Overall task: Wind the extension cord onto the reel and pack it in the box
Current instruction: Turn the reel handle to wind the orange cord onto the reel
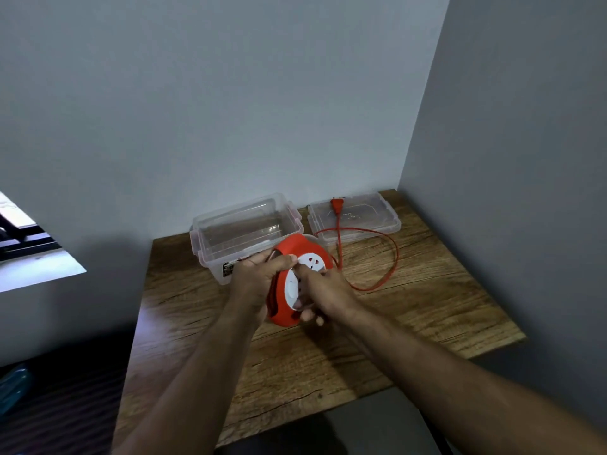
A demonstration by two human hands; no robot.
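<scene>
A round red reel (297, 247) with a white socket face is held upright above the wooden table (410, 310). My left hand (259, 277) grips its left rim. My right hand (323, 292) is closed on the white face, fingers curled around its lower part. A red cord (391, 254) runs from the reel in a loop over the table to a red plug (336, 205) lying on the clear lid (391, 221). The clear plastic box (210, 238) stands open just behind the reel.
Grey walls close the table in at the back and right. The table's left and front edges drop to a dark floor. A window ledge (39, 270) shows at the far left.
</scene>
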